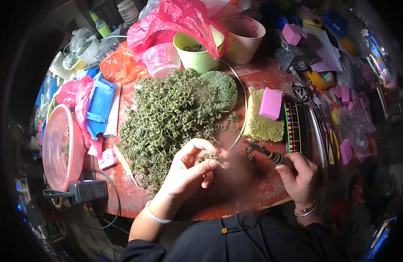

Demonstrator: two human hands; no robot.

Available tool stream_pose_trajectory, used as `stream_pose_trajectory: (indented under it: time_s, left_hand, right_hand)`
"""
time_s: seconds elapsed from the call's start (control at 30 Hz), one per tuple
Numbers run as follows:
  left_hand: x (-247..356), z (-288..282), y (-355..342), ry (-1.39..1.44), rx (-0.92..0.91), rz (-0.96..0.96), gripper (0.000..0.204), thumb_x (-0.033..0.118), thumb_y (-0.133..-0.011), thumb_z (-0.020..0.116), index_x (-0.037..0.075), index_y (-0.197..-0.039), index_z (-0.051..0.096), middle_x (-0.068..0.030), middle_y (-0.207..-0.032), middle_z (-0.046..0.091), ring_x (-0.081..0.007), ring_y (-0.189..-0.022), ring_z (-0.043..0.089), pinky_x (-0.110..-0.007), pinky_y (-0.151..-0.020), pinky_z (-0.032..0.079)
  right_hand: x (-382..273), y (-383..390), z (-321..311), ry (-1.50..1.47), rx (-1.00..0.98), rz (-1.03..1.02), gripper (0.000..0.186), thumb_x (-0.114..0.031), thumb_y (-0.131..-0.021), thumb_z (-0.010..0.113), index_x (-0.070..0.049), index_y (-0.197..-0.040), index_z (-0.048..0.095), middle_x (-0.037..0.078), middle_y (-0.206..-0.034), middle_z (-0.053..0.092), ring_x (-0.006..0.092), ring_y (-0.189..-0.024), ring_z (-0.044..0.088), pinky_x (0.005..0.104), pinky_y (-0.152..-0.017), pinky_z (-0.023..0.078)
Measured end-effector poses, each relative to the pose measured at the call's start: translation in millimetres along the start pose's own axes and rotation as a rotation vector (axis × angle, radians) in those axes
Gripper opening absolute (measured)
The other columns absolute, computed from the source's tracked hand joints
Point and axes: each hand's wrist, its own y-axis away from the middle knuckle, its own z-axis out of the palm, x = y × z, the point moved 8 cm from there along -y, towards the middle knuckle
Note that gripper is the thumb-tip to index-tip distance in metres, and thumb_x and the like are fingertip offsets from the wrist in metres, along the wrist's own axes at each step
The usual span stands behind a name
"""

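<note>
My left hand point(190, 168) is closed, thumb and forefinger pinching a small olive-green angular piece point(213, 157). A large pile of similar green pieces point(166, 118) spreads over the red table just beyond it. My right hand point(299, 174) wraps round the dark handle of a soldering-iron-like tool point(271, 155). Its slender shaft points up and left, toward a few loose green pieces; its tip is hard to make out. A pale thin tube point(244, 96) curves down between my hands. A blurred patch hides some of the table there.
A pink block point(271, 104) rests on a yellow-green textured pad point(258, 131). Beside it lies a dark panel with a row of marks point(296, 126). Green tubs point(195, 61), a pink bag point(171, 22) and a blue tray point(101, 104) stand around the pile. A grey box point(90, 191) with cables sits front left.
</note>
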Motion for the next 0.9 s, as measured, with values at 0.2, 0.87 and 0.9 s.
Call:
stream_pose_trajectory:
  time_s: [0.2, 0.87, 0.9]
  left_hand:
    - [-1, 1, -1, 0.004, -0.017, -0.031, 0.027, 0.005, -0.091, 0.068, 0.007, -0.112, 0.051, -0.0159, -0.109, 0.067, -0.0191, -0.09, 0.069, -0.017, -0.047, 0.043]
    - [2, 16, 3, -0.391, -0.126, 0.082, 0.019, 0.005, -0.089, 0.067, 0.003, -0.108, 0.063, -0.0012, -0.102, 0.062, -0.0092, -0.092, 0.057, -0.027, -0.087, 0.046]
    - [2, 16, 4, -0.425, -0.125, 0.092, 0.019, 0.005, -0.088, 0.068, 0.003, -0.107, 0.063, -0.001, -0.101, 0.062, -0.009, -0.091, 0.056, -0.027, -0.087, 0.046]
  right_hand:
    - [-13, -3, 14, -0.082, -0.118, -0.005, 0.035, -0.033, -0.088, 0.077, -0.001, -0.088, 0.062, 0.007, -0.068, 0.058, 0.0191, -0.052, 0.057, 0.0318, -0.049, 0.044]
    - [-31, -21, 64, -0.651, -0.314, 0.212, 0.016, -0.003, -0.088, 0.071, -0.002, -0.103, 0.068, 0.0, -0.074, 0.063, 0.003, -0.067, 0.055, 0.0231, -0.059, 0.044]
    - [-30, -20, 65, -0.656, -0.328, 0.219, 0.015, -0.004, -0.088, 0.071, -0.002, -0.102, 0.068, 0.0, -0.074, 0.063, 0.0029, -0.066, 0.054, 0.0232, -0.058, 0.043]
